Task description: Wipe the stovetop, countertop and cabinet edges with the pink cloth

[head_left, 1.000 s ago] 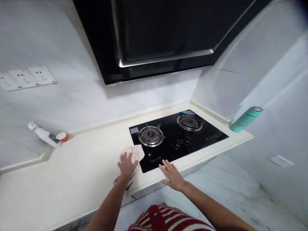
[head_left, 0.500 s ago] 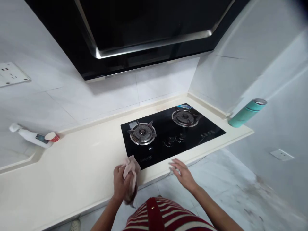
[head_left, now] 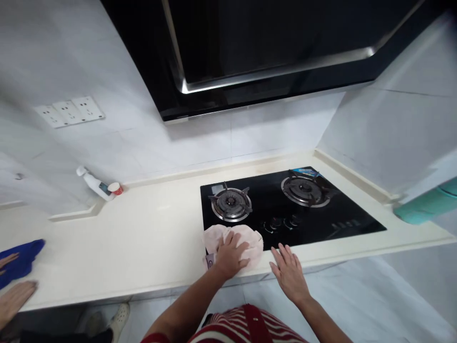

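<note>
My left hand [head_left: 230,255] lies with fingers spread on a pale pink cloth [head_left: 252,240], pressing it down over the front left corner of the black gas hob [head_left: 262,209] and the counter edge. A small label shows at the cloth's left end. To the right, my right hand [head_left: 289,271] rests on the counter's front edge, its fingers stretched out and nothing in them. Behind the cloth is the left burner [head_left: 231,205]; the right burner [head_left: 306,189] sits farther back. Two control knobs [head_left: 283,222] stand between them.
At far left, another person's hand [head_left: 16,297] is near a blue cloth [head_left: 23,259]. A white spray bottle [head_left: 95,183] and red paper cup [head_left: 116,188] stand by the wall. A green flask [head_left: 424,205] is at right. The black range hood [head_left: 267,90] hangs above.
My left hand has gone from gripping the bunched cloth at the counter edge to pressing it spread out on the hob corner. My right hand has come down to the edge. The view has swung left.
</note>
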Demonstrator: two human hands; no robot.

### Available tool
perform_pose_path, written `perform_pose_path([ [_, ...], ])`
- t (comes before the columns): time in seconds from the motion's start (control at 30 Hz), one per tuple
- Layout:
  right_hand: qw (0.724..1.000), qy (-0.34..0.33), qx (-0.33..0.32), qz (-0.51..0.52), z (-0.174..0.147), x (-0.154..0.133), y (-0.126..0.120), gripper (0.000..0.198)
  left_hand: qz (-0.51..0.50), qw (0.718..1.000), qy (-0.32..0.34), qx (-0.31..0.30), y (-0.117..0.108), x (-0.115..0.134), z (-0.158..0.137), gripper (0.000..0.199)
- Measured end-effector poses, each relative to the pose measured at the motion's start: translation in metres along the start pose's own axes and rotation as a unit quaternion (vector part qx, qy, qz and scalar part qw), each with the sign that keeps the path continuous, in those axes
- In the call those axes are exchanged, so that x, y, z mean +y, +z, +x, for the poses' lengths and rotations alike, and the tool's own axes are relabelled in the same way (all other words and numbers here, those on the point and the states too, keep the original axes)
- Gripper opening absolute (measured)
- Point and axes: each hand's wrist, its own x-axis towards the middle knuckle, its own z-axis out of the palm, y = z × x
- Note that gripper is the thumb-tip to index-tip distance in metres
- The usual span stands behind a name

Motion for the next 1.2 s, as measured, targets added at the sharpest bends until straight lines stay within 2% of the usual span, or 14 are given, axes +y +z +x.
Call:
perform_pose_path([
  [0.13, 1.0, 0.007, -0.004, 0.029, -0.001, -0.002, -0.003, 0.057, 0.021, 0.994, -0.101, 0.033, -0.014, -0.034, -0.044, 0.054],
  [0.27, 0.999, 0.014, -0.001, 0.044, -0.003, -0.004, -0.004, 0.057, 0.072, 0.96, -0.265, 0.06, -0.035, -0.085, -0.104, 0.041],
  [0.33, 0.999, 0.013, 0.005, 0.043, -0.004, -0.005, -0.004, 0.056, 0.103, 0.926, -0.357, 0.069, -0.049, -0.112, -0.138, 0.039],
  [0.43, 0.999, 0.005, 0.011, 0.043, -0.006, -0.003, -0.004, 0.056, 0.129, 0.859, -0.49, 0.078, -0.068, -0.142, -0.183, 0.041],
  [0.53, 0.999, 0.001, 0.012, 0.044, -0.008, -0.001, -0.003, 0.057, 0.131, 0.799, -0.578, 0.101, -0.077, -0.153, -0.208, 0.042],
  [0.6, 0.999, -0.003, 0.011, 0.04, -0.009, 0.001, -0.003, 0.059, 0.134, 0.78, -0.601, 0.112, -0.074, -0.151, -0.21, 0.042],
  [0.67, 0.999, -0.008, 0.009, 0.033, -0.011, 0.002, -0.002, 0.062, 0.135, 0.789, -0.59, 0.104, -0.066, -0.141, -0.202, 0.042],
  [0.73, 1.0, -0.006, 0.007, 0.029, -0.012, 0.004, -0.001, 0.064, 0.124, 0.827, -0.542, 0.085, -0.054, -0.125, -0.188, 0.043],
  [0.87, 0.999, 0.042, -0.012, 0.033, -0.007, 0.006, -0.003, 0.067, 0.059, 0.931, -0.355, 0.061, -0.019, -0.079, -0.159, 0.05],
  [0.93, 0.997, 0.065, -0.025, 0.042, 0.004, 0.001, -0.004, 0.064, 0.014, 0.965, -0.255, 0.056, -0.005, -0.061, -0.146, 0.053],
  [1.0, 0.996, 0.056, -0.029, 0.064, 0.019, -0.014, -0.003, 0.059, -0.021, 0.979, -0.194, 0.059, 0.004, -0.053, -0.14, 0.05],
  [1.1, 0.996, 0.004, -0.021, 0.09, 0.044, -0.056, 0.001, 0.055, -0.042, 0.991, -0.115, 0.054, 0.003, -0.064, -0.148, 0.046],
  [1.17, 0.996, -0.009, -0.007, 0.084, 0.056, -0.088, 0.007, 0.054, -0.039, 0.993, -0.096, 0.064, -0.002, -0.081, -0.166, 0.044],
  [1.2, 0.997, -0.005, 0.004, 0.08, 0.06, -0.101, 0.01, 0.053, -0.035, 0.99, -0.11, 0.077, -0.006, -0.091, -0.179, 0.041],
])
